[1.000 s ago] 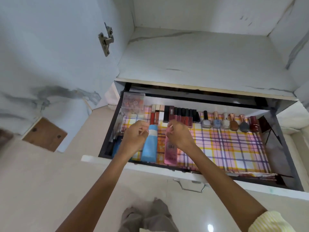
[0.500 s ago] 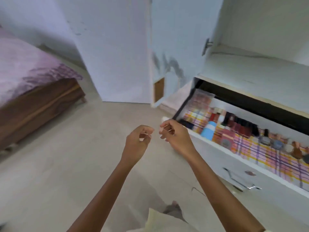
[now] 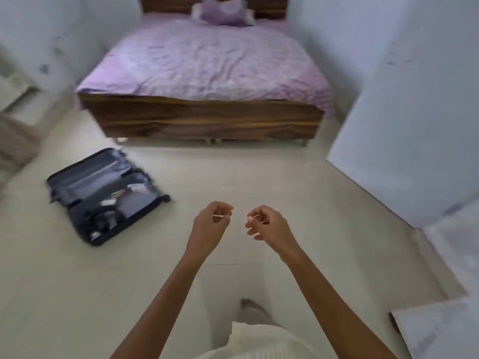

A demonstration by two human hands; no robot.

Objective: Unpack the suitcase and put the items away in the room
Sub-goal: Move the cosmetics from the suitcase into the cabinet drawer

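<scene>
Suitcase (image 3: 103,195) lies open on the floor (image 3: 259,172), left of the hands, near the bed (image 3: 207,120). Left hand (image 3: 210,225) and right hand (image 3: 270,225) — fingers curled, apart — each pinch a thin pale stick (image 3: 219,216), unidentifiable.

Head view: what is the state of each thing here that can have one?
suitcase, open flat on the floor, some items inside.
bed, made, pillow at its head.
left hand, fingers curled, pinches a thin pale item.
right hand, fingers curled, pinches a thin pale item too.
</scene>
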